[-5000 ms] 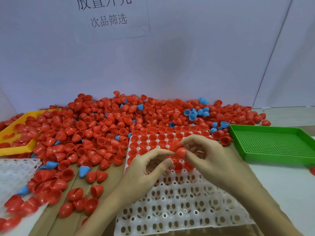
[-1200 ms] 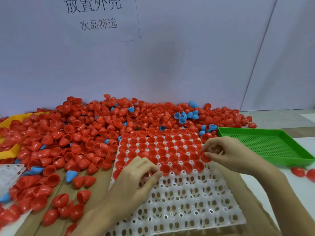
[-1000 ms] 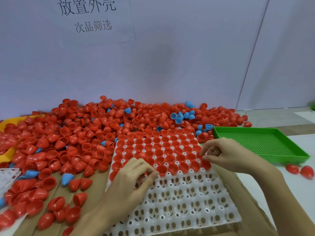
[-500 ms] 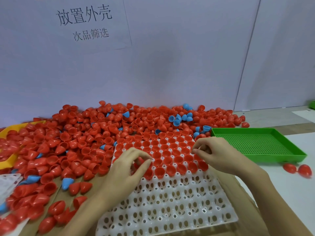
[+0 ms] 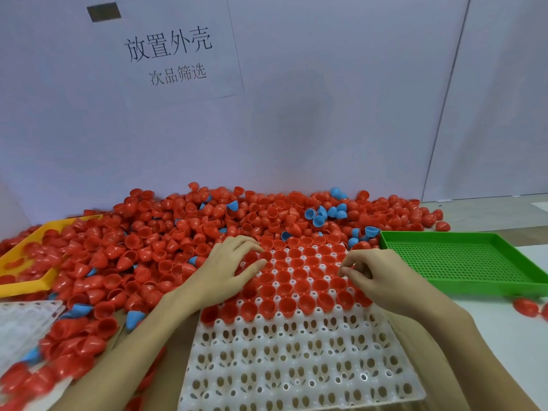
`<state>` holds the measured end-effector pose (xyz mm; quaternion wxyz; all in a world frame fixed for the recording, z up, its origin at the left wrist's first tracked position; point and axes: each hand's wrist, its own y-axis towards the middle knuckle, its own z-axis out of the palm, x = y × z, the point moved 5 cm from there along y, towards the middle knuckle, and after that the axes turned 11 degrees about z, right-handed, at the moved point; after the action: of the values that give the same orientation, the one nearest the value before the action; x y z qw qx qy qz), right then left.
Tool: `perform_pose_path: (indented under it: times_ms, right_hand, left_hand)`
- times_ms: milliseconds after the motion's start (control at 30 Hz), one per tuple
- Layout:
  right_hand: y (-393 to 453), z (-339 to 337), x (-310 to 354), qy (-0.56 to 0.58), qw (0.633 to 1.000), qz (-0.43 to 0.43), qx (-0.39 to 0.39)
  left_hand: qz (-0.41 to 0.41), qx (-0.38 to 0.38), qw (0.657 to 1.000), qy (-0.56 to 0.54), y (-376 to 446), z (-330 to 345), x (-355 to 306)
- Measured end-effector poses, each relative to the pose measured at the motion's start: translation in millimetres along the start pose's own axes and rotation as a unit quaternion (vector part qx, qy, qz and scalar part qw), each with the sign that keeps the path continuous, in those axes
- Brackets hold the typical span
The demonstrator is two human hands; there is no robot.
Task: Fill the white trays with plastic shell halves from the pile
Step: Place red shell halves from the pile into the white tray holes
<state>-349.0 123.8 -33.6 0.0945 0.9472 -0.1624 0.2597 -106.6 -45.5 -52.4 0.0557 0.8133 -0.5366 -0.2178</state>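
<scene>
White tray (image 5: 296,366) half filled with red shells (image 5: 284,289); hands' grip unclear.

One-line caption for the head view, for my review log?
Both hands, left hand and right hand, work over a half-filled white tray beside a pile of red shell halves.

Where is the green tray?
In the head view, the green tray sits on the right, beside the white tray and just beyond the right hand.

White tray (image 5: 299,366): near rows bare, far rows filled. Pile (image 5: 178,232) crowds its far and left sides; green tray (image 5: 462,265) right.
</scene>
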Motion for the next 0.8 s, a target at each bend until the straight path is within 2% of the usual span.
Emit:
perform_pose_path:
  times_ms: [67, 300, 433, 500, 600, 667, 800]
  right_hand:
    - [-0.2, 0.4, 0.9, -0.003, 1.000, -0.001, 0.002]
    - [-4.2, 4.1, 10.2, -0.015, 1.000, -0.014, 0.016]
    - [-3.6, 6.2, 11.9, -0.020, 1.000, -0.018, 0.016]
    - [-3.1, 6.5, 10.9, -0.022, 0.999, -0.016, 0.016]
    - [-2.9, 6.2, 10.6, -0.026, 0.999, -0.014, 0.017]
    - [-3.6, 7.0, 12.0, -0.026, 0.999, -0.016, 0.019]
    - [-5.8, 9.5, 16.1, -0.019, 0.999, -0.021, 0.024]
  left_hand:
    - [0.022, -0.053, 0.998, -0.008, -13.3, -5.8, -4.8]
    - [0.041, -0.113, 0.993, -0.007, -37.2, -11.0, -16.3]
    - [0.005, -0.141, 0.989, -0.041, -36.4, -22.3, -0.7]
    - [-0.019, -0.180, 0.983, 0.004, -37.5, -33.6, 17.2]
    - [-0.102, -0.225, 0.967, 0.066, -35.1, -54.8, 52.8]
    - [-0.132, -0.210, 0.963, 0.108, -24.3, -64.2, 68.7]
    - [-0.098, -0.117, 0.974, 0.166, 16.6, -64.7, 74.7]
